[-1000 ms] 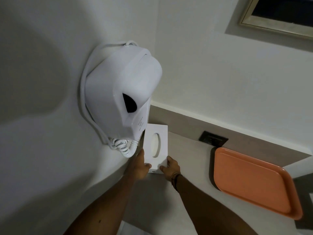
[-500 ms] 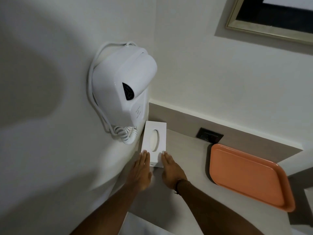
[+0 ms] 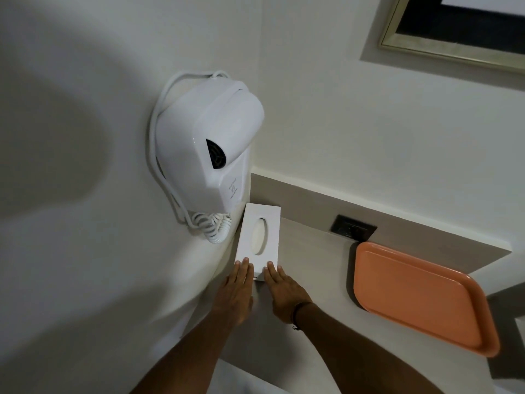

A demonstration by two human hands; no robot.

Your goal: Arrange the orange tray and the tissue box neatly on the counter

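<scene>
Both hands have let go of the tissue box (image 3: 260, 236): left hand (image 3: 237, 291) and right hand (image 3: 282, 292) now lie flat, fingers (image 3: 245, 265) extended on its near edge, gripping nothing. It sits tucked into the desk (image 3: 312, 268) corner under the wall-mounted hair dryer (image 3: 210, 155), likely placed; orange tray (image 3: 420, 297) lies well apart.

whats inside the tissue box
Through the oval slot of the tissue box, pale tissue shows. How full it is cannot be seen; the lid covers the rest. Both hands rest flat at its near end.
</scene>
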